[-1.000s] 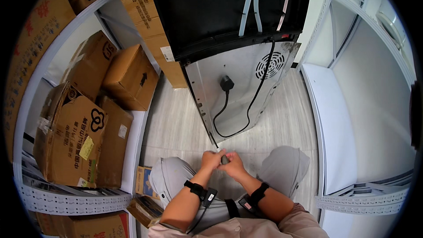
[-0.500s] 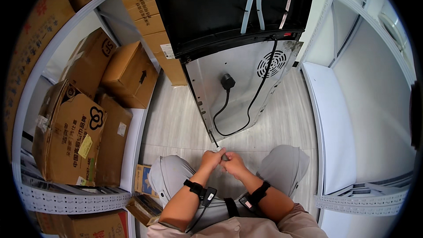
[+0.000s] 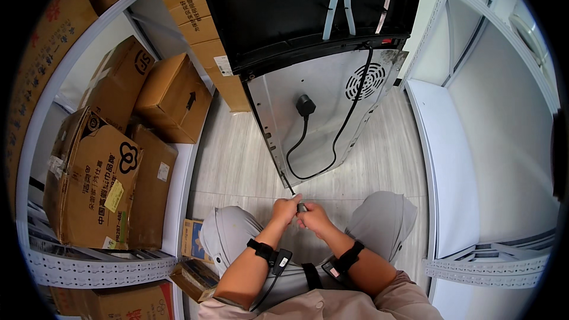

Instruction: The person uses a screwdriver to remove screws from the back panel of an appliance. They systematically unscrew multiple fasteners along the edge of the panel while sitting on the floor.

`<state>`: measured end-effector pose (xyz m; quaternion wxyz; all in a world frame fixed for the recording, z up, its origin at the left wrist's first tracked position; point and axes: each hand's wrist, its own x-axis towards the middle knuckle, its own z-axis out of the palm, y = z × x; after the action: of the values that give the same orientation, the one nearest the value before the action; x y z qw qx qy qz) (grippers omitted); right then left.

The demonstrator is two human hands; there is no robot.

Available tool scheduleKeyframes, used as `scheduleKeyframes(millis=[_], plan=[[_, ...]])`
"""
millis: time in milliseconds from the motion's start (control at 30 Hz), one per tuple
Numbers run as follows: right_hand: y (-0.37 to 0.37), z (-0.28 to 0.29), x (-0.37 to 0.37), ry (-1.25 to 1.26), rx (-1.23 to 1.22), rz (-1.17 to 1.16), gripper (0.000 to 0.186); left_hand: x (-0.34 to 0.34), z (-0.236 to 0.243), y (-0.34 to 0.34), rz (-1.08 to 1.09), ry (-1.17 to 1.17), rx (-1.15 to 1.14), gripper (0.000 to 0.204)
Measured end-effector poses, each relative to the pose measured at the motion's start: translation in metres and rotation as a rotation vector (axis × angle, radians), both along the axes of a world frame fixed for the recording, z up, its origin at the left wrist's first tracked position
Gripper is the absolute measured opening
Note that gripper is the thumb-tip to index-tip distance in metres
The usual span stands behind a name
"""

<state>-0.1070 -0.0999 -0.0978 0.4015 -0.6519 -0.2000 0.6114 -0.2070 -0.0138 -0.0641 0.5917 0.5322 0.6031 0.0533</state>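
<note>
Between my knees both hands are closed on a screwdriver (image 3: pixel 301 207). My left hand (image 3: pixel 285 210) pinches around its shaft near the handle, and my right hand (image 3: pixel 314 219) grips the dark handle. The thin shaft runs up to the lower left edge of a grey metal back panel (image 3: pixel 320 142) on a tall black appliance (image 3: pixel 272 12). Whether the tip sits in a screw is too small to tell. A black plug (image 3: pixel 305 105) rests against the panel, its power cord (image 3: pixel 336 142) looping down and back up past a round slotted vent (image 3: pixel 365 81).
Shelves stand on both sides. Cardboard boxes (image 3: pixel 106 184) fill the left one, and a white shelf board (image 3: pixel 447 178) runs along the right. Opened small boxes (image 3: pixel 195 278) lie by my left leg. Pale tubes (image 3: pixel 341 0) hang inside the appliance's upper back.
My hands and the screwdriver stay at the panel's lower left edge. My right hand's fingers have shifted slightly on the handle. The view has tilted a little.
</note>
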Motion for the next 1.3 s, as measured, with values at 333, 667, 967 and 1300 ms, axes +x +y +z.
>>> scheduleKeyframes(millis=[333, 667, 967, 1300], plan=[[-0.002, 0.001, -0.011, -0.251, 0.123, -0.142, 0.048, -0.001, -0.021, -0.001, 0.037, -0.101, 0.053, 0.048], [-0.001, -0.005, -0.015, -0.286, 0.091, -0.194, 0.040, 0.011, -0.027, 0.047, 0.489, -0.293, 0.105, 0.028], [-0.006, 0.008, -0.016, -0.379, 0.086, -0.140, 0.041, 0.023, -0.035, 0.072, 0.644, -0.426, -0.182, 0.017], [-0.009, 0.004, -0.017, -0.407, 0.109, -0.140, 0.038, 0.026, -0.038, 0.075, 0.647, -0.440, -0.161, 0.015]])
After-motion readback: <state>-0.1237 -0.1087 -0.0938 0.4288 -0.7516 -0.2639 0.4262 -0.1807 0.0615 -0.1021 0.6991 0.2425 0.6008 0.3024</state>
